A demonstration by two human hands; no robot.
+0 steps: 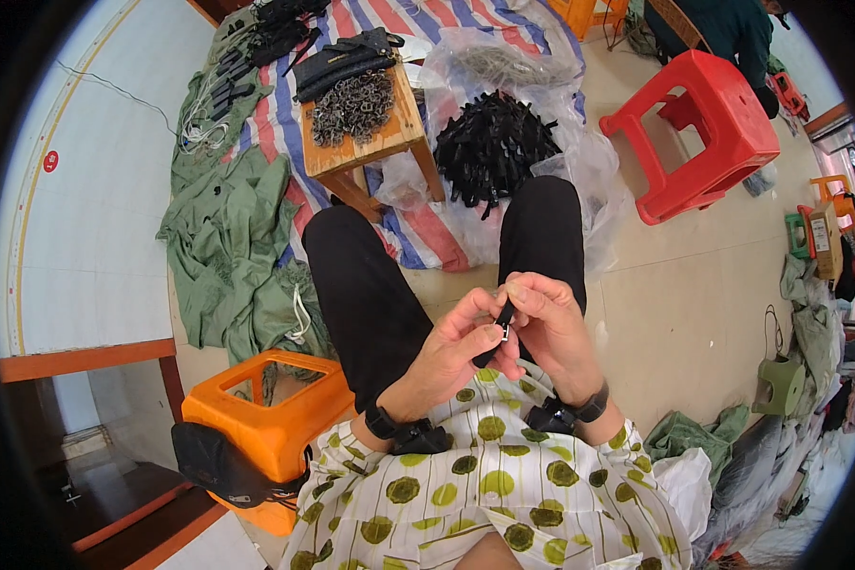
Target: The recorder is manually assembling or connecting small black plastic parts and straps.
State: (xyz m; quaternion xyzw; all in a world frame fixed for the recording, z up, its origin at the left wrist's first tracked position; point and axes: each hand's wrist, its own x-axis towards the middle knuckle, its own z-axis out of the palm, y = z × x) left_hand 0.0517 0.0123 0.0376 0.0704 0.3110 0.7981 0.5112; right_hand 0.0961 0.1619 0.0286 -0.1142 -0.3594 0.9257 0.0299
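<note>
Above my lap, my left hand (454,344) and my right hand (551,331) meet on a short black strap (506,311) with a small silvery metal buckle (505,333). The fingers of both hands are closed in a pinch on the strap. Part of it is hidden behind them. Beyond my knees, a heap of similar black straps (492,147) lies on clear plastic sheeting (594,176). To its left, many metal buckles (351,109) are piled on a wooden stool (375,157), beside a dark pouch (347,65).
A red plastic stool (731,142) lies tipped over at the right. Near my left side stands an orange stool (266,413) with a black cap (220,465) against it. Green cloth (233,252) and a striped tarp (437,233) spread ahead. Another person (736,33) is at the far right.
</note>
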